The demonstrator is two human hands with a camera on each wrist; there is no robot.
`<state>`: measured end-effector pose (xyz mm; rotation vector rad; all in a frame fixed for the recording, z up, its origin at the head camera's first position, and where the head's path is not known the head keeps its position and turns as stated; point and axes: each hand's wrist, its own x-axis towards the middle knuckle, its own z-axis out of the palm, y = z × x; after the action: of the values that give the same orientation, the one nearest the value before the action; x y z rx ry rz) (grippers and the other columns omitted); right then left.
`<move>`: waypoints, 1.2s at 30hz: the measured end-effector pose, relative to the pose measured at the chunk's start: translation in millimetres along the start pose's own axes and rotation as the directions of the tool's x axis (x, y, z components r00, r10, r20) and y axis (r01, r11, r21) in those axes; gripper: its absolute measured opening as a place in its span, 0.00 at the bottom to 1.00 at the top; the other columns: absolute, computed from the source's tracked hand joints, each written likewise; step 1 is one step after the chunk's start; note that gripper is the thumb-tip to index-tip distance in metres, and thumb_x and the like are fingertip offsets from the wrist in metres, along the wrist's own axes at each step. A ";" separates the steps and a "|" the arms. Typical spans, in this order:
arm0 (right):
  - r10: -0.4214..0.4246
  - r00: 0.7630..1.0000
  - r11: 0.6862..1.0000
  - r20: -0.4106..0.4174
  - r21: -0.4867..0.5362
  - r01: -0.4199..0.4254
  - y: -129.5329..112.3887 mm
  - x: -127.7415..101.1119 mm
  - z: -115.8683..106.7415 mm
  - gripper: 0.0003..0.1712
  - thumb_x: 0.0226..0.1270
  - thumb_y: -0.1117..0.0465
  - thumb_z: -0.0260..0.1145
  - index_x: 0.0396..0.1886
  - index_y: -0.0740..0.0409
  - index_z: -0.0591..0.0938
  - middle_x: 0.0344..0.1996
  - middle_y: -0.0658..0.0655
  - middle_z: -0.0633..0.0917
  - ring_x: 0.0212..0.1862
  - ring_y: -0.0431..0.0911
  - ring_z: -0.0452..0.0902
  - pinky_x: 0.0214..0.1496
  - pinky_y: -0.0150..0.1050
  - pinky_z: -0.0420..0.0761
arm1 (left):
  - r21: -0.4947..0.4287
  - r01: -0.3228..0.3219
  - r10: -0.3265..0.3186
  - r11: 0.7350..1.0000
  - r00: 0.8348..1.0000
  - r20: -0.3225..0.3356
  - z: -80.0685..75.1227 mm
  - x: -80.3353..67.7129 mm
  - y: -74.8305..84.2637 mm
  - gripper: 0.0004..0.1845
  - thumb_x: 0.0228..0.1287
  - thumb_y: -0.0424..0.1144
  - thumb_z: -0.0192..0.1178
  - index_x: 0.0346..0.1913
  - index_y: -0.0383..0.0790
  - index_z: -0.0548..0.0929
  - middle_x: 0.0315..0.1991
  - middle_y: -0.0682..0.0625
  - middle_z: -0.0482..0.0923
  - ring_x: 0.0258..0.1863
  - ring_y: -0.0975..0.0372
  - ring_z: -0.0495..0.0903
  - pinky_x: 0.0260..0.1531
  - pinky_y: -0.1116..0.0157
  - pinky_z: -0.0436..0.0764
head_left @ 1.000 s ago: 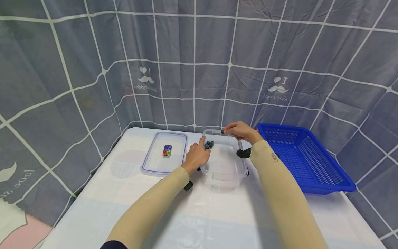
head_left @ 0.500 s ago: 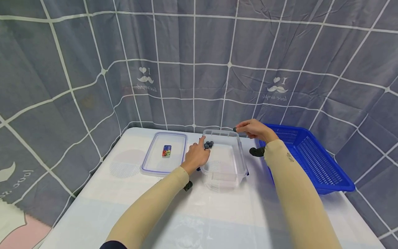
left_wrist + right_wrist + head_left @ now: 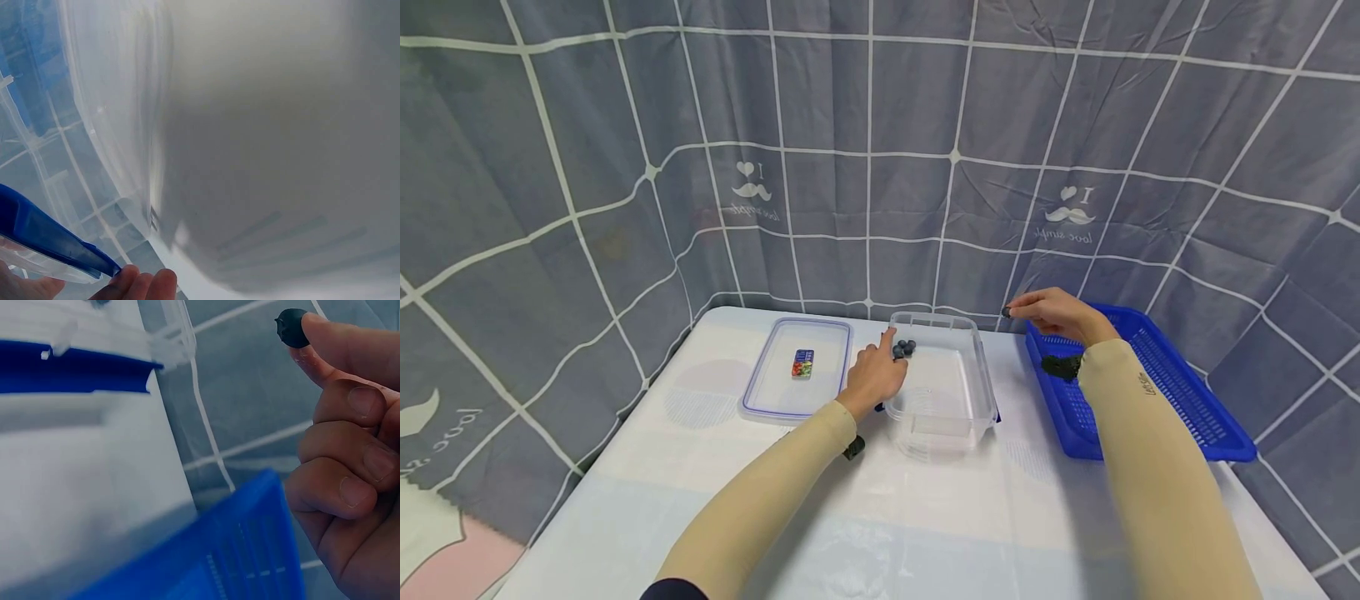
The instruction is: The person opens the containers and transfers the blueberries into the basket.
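Between the thumb and index finger of my right hand is a blueberry, pinched at the tips with the other fingers curled into the palm. This hand is over the near-left side of the blue plastic basket. My left hand grips the left wall of a clear plastic container, its index finger along the rim. In the left wrist view, its fingertips touch the container's blue latch flap. Several blueberries lie inside the container, near the left hand's thumb.
Left of the container, a clear lid with a blue seal lies flat on the white-covered table. A small printed packet with a fruit picture rests on it. A grey gridded curtain hangs behind the table.
My right hand has moved right with the blueberry, from above the container's far right rim to the basket's left side. The left hand has stayed on the container.
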<state>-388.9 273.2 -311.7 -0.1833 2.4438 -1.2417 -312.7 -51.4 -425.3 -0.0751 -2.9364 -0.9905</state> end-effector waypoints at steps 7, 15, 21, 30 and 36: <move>0.010 1.000 0.999 -0.015 -0.031 -0.010 20.1 -12.0 -15.3 0.33 0.75 0.52 0.62 0.72 0.67 0.68 0.13 0.44 0.62 0.17 0.39 0.56 0.25 0.35 0.63 | -0.001 -0.002 0.002 1.000 1.000 0.006 -1.0 -0.7 -0.4 0.34 0.74 0.50 0.44 0.80 0.57 0.53 0.66 0.37 0.71 0.65 0.44 0.72 0.49 0.44 0.78; 0.064 0.997 0.998 -0.042 0.005 -0.064 49.1 -26.7 -30.4 0.34 0.75 0.52 0.62 0.72 0.68 0.69 0.14 0.41 0.65 0.18 0.37 0.58 0.27 0.34 0.64 | -0.001 -0.001 0.001 1.000 1.000 0.007 -0.5 0.4 -2.4 0.34 0.74 0.50 0.44 0.81 0.57 0.53 0.66 0.36 0.71 0.65 0.44 0.71 0.50 0.43 0.78; 0.102 0.993 0.994 -0.054 0.049 -0.099 72.8 -34.8 -36.2 0.32 0.75 0.53 0.62 0.69 0.69 0.71 0.18 0.40 0.71 0.19 0.35 0.61 0.27 0.32 0.66 | -0.002 0.002 -0.002 1.000 1.000 0.007 0.0 0.3 -2.6 0.34 0.73 0.50 0.44 0.80 0.57 0.53 0.66 0.36 0.71 0.65 0.44 0.71 0.51 0.43 0.77; 0.134 0.991 0.988 -0.022 0.083 -0.132 101.7 -38.2 -40.0 0.27 0.75 0.57 0.60 0.65 0.71 0.74 0.14 0.41 0.68 0.18 0.35 0.60 0.25 0.33 0.65 | -0.008 0.002 -0.001 1.000 1.000 0.009 -0.1 0.9 -1.6 0.34 0.74 0.50 0.44 0.81 0.57 0.53 0.67 0.37 0.70 0.66 0.44 0.71 0.51 0.43 0.77; 0.150 0.989 0.985 -0.010 0.084 -0.148 115.2 -39.1 -36.9 0.22 0.74 0.59 0.61 0.60 0.71 0.79 0.14 0.42 0.68 0.18 0.35 0.61 0.24 0.32 0.66 | -0.002 0.000 0.000 1.000 1.000 0.010 0.6 1.3 -1.3 0.34 0.74 0.50 0.44 0.81 0.58 0.53 0.66 0.37 0.71 0.65 0.44 0.71 0.51 0.44 0.78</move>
<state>-361.0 381.0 -373.1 0.0327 2.3652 -1.2803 -314.0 -52.0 -426.5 -0.0807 -2.9439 -0.9960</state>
